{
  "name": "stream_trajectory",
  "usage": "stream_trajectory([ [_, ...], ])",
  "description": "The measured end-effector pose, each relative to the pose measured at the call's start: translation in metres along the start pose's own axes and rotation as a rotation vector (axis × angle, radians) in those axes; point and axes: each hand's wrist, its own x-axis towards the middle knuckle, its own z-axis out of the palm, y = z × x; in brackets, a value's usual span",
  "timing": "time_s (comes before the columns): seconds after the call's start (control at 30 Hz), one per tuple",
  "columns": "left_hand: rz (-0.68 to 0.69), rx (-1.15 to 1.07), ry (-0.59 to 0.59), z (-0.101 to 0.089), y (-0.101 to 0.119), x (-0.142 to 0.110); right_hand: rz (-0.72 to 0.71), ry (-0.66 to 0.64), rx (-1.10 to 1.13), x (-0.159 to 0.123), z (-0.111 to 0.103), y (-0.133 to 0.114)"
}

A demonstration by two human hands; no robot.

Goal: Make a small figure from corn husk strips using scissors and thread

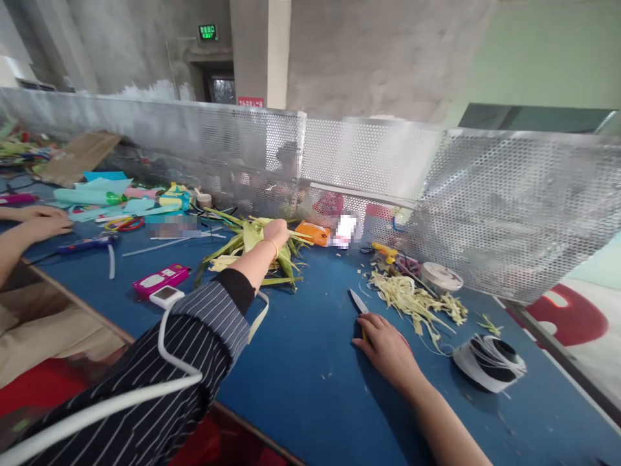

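My left hand point(274, 234) is reached out over a pile of green and pale yellow corn husks point(252, 239). Its fist is curled among the husks, with husk strips sticking out beside it; the fingertips are hidden. On the near side of the table, my right hand point(385, 343) rests around the handles of a pair of scissors point(359, 301). The blades point away from me and lie together. Shredded pale husk strips point(412, 298) are heaped beyond that hand to the right.
A spool of white cord point(490, 362) stands at right, near a roll of tape point(441, 277) and a yellow glue gun point(385, 251). An orange packet point(314, 233) lies behind the husks. Left are a pink box point(161, 280), a blue glue gun point(87, 244) and another person's hands point(46, 220). Perforated metal panels point(369, 152) edge the table.
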Motion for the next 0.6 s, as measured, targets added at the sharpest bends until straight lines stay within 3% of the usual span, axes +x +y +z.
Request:
stream_trajectory([
  [0.3,0.064,0.241,-0.051,0.035,-0.007,0.057,0.054,-0.042,-0.040,0.005,-0.006,-0.011],
  [0.47,0.127,0.285,-0.081,0.035,-0.019,0.060,0.061,-0.057,-0.041,0.006,-0.008,-0.013],
  [0.6,0.198,0.259,-0.034,0.024,-0.022,0.049,0.065,-0.060,-0.041,0.006,-0.009,-0.012],
])
